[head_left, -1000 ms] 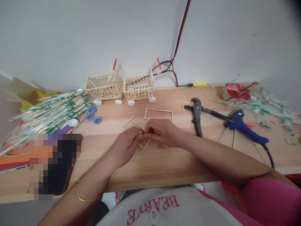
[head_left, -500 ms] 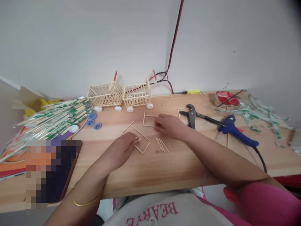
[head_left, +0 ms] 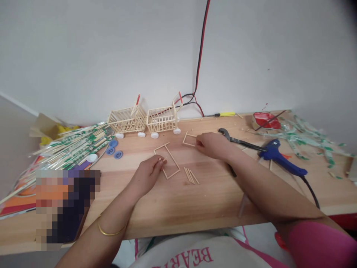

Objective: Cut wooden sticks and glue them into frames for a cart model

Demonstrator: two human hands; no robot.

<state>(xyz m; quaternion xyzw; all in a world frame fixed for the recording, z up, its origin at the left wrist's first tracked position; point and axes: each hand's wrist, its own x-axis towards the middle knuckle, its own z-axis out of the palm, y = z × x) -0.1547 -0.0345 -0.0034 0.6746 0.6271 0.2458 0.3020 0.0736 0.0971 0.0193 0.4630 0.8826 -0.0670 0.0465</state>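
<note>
My left hand (head_left: 149,174) is closed, pinching what looks like a short wooden stick (head_left: 165,159) between thumb and fingers. It hovers over the left side of a rectangular stick frame (head_left: 173,158), hiding part of it. The frame lies flat on the table, one stick end jutting past its far corner. My right hand (head_left: 213,146) has its fingers closed on the end of a smaller stick frame (head_left: 185,137), whose right part they cover. Several short sticks (head_left: 191,175) lie in a loose row between the hands.
Two miniature stick carts (head_left: 128,120) with white wheels stand by the wall. Blue caps (head_left: 111,150) and wrapped skewers (head_left: 83,139) lie left. On the right are pliers (head_left: 240,141), a blue glue gun (head_left: 275,150), a red-and-white bowl (head_left: 258,121) and torn wrappers (head_left: 304,134). A dark phone-like object is blurred.
My right hand has shifted right with the smaller frame, which now sits farther from the larger one. The larger frame has turned slightly under my left hand. The whole view has shifted a little.
</note>
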